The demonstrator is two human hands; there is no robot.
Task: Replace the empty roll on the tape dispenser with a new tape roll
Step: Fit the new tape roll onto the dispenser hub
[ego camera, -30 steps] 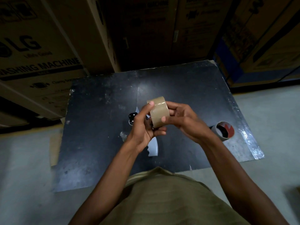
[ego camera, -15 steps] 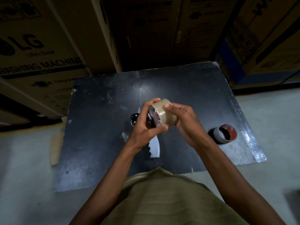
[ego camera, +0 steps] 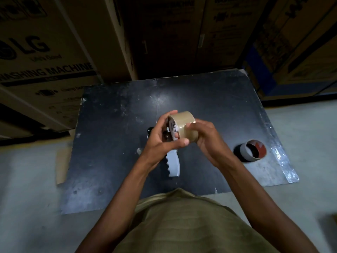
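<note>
Two rolls were in view: one full roll of brown packing tape (ego camera: 183, 126) and one empty roll (ego camera: 253, 149), a bare cardboard core with a red lining. One tape dispenser (ego camera: 172, 164) lay on the single black board (ego camera: 113, 143) that covered the grey floor (ego camera: 27, 179), and several large cardboard boxes (ego camera: 40, 57) stood stacked behind the board, the nearest printed for a washing machine.

The empty roll lay on its side on the board's right part, well apart from both hands, and nothing showed inside it. What the boxes held could not be told.

The full tape roll was held above the middle of the board, over the dispenser, with its printed core facing left. The left hand (ego camera: 162, 141) curled around that left face, its thumb under the roll and its fingers over the top edge. The right hand (ego camera: 204, 137) closed on the roll's right side, with fingertips pressed on the outer tape surface. Both hands thus gripped the same roll between them.

The dispenser's grey notched handle showed below the left hand, pointing toward the person; its black front part was mostly hidden behind that hand.
</note>
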